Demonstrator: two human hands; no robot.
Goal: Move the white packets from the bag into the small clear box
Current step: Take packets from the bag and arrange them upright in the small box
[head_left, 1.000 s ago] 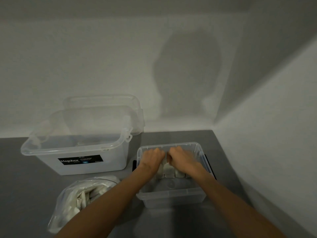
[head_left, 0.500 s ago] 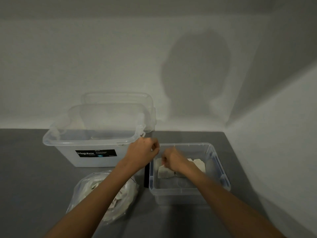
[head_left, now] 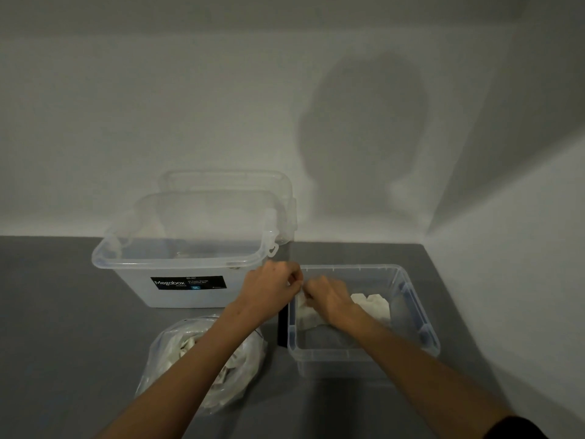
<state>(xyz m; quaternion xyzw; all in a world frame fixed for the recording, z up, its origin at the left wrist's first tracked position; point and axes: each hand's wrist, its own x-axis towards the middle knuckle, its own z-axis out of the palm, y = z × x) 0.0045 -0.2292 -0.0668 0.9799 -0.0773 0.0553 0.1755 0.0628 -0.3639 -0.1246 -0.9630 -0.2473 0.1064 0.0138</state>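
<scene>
The small clear box (head_left: 364,353) stands on the right of the grey table. A row of white packets (head_left: 373,304) lies along its far side. My right hand (head_left: 329,299) is down inside the box, with its fingers curled on a white packet (head_left: 305,313) at the left end of the row. My left hand (head_left: 272,289) hovers over the box's left rim, fingers curled, and I see nothing in it. The clear plastic bag (head_left: 164,369) lies at the front left under my left forearm, with several white packets (head_left: 190,343) inside.
A large clear storage box (head_left: 177,293) with a black label stands behind the bag. Its lid (head_left: 221,182) leans against the white wall behind it. A second wall closes the table's right side, next to the small box. A black strip (head_left: 282,327) lies by the small box's left wall.
My left hand has come up out of the small box to its left rim. My right hand stays in the box, shifted toward the left end of the packet row.
</scene>
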